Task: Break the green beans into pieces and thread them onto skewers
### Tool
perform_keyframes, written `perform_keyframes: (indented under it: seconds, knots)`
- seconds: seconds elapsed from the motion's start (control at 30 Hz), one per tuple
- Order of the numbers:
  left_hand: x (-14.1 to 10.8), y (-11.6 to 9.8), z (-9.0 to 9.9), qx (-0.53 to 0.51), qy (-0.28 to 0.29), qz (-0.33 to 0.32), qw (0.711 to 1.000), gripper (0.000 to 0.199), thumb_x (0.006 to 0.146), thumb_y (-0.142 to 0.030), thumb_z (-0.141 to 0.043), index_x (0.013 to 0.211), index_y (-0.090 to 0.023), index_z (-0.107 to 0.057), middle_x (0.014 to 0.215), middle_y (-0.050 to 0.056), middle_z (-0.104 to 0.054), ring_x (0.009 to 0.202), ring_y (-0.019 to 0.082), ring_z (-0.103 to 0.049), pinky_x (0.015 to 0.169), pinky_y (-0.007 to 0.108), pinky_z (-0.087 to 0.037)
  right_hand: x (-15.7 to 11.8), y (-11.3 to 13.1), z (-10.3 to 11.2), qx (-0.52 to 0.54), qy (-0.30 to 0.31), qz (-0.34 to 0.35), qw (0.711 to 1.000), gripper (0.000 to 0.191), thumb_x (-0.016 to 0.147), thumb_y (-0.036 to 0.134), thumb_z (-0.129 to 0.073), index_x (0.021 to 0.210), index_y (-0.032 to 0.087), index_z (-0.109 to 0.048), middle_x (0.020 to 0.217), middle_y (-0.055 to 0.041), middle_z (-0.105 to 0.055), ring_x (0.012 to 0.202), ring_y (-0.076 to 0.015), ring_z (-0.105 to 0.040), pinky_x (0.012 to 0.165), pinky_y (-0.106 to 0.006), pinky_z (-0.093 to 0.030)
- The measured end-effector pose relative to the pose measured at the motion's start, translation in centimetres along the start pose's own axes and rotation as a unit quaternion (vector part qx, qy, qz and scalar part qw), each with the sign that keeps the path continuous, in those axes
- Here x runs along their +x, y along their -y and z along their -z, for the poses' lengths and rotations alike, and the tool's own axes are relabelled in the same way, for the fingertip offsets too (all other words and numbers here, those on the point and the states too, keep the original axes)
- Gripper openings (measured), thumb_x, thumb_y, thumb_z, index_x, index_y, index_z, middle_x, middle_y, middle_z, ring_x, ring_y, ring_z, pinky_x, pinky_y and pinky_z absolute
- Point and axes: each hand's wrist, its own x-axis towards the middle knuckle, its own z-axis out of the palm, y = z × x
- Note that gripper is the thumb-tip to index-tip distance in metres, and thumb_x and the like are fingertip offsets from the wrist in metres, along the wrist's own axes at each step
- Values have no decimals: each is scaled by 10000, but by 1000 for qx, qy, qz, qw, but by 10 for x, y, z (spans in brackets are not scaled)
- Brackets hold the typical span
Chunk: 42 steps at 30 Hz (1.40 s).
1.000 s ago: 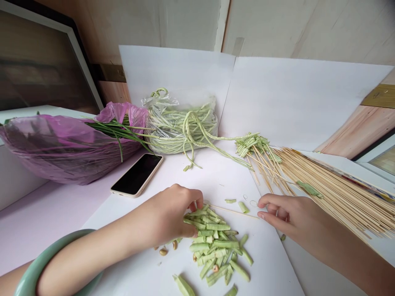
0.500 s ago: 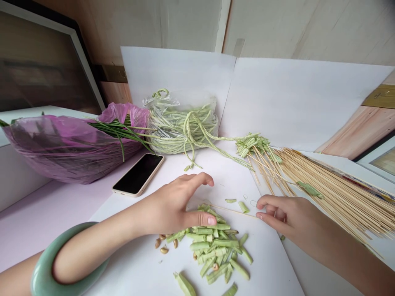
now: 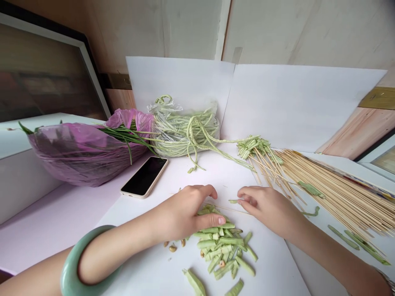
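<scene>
My left hand [image 3: 188,213] hovers over a pile of cut long bean pieces [image 3: 228,242], its thumb and index finger spread apart. A green bangle [image 3: 69,267] sits on that forearm. Just right of it, my right hand [image 3: 262,205] is closed in a loose pinch at a small bean piece [image 3: 232,201]. A thin bamboo skewer [image 3: 228,209] lies between the hands along the pile's far edge, its right end hidden under my right hand. Pale brown beans [image 3: 173,248] lie beside the pile. A wider pod piece [image 3: 194,281] lies nearer me.
A phone [image 3: 144,176] lies behind my left hand. Farther back are a purple bag of greens [image 3: 89,152] and a clear bag of long beans [image 3: 185,131]. At right lie a bundle of skewers [image 3: 333,189] and skewers loaded with bean pieces [image 3: 254,146].
My right hand has moved left from the skewer's right end to the small bean piece. My left hand keeps its spread pose over the pile. The view has shifted slightly.
</scene>
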Motion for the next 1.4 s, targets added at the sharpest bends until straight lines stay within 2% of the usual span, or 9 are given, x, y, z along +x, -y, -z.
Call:
perform_keyframes:
  seconds: [0.1,0.17,0.3,0.47,0.63,0.8,1.03,1.17,1.4]
  knots:
    - [1,-3,-8,-100,-71,-30,992,236,895,-372,-561,1032,-181,-582,950,35,-644,862,185,-601,775,289,-454,20,21,0,-42,-8,31,999,137,921,220,-529,907,191,-662,871,-27,-682,734,-163,-631,638,-283,-465]
    - [1,-4,-12,-188,-132,-51,972,115,915,-287,-519,962,-187,-552,973,27,-640,903,160,-596,782,261,-458,37,35,1,-63,-8,46,997,139,944,262,-559,966,159,-650,975,-46,-667,887,-182,-634,773,-357,-512]
    - [2,-3,-16,-272,-200,-56,940,64,911,-249,-504,939,-192,-495,902,22,-615,880,150,-587,755,261,-467,77,56,-1,-68,17,64,995,219,948,315,-576,1106,172,-626,1151,-74,-633,997,-205,-626,853,-413,-526]
    - [5,2,-15,-278,-215,-38,936,86,877,-240,-521,923,-194,-465,812,10,-593,782,148,-575,700,272,-460,113,66,-15,-31,45,49,997,279,944,318,-584,1183,175,-594,1201,-81,-610,1008,-217,-627,844,-419,-537]
    - [11,8,-14,-278,-230,-6,933,89,863,-261,-503,906,-196,-461,786,4,-581,780,148,-574,652,252,-449,123,59,-21,54,59,24,997,285,941,328,-586,1175,166,-600,1184,-74,-618,985,-220,-634,827,-412,-543]
    - [14,13,-13,-233,-249,40,939,112,826,-234,-527,902,-204,-450,732,-28,-529,695,138,-514,576,241,-379,108,43,-17,196,53,19,979,264,941,326,-588,1136,149,-611,1114,-66,-641,918,-195,-649,774,-380,-555]
    - [13,15,-17,-198,-183,63,961,146,833,-324,-556,842,-179,-535,715,-8,-557,661,157,-504,601,273,-374,46,42,-14,368,36,45,928,148,928,270,-545,928,142,-620,735,13,-611,593,-105,-585,586,-257,-514]
    - [11,10,-20,-215,-160,35,963,164,863,-308,-535,756,-184,-524,722,-12,-561,703,144,-512,605,245,-376,15,51,-8,395,8,52,917,236,883,340,-486,843,175,-651,555,34,-519,524,-127,-536,508,-246,-451]
    - [2,0,-22,-253,-139,-21,957,182,910,-298,-522,775,-177,-536,758,-21,-566,675,111,-486,561,208,-364,-3,48,6,353,-65,39,932,206,793,349,-626,643,212,-662,521,19,-584,490,-143,-528,463,-251,-407]
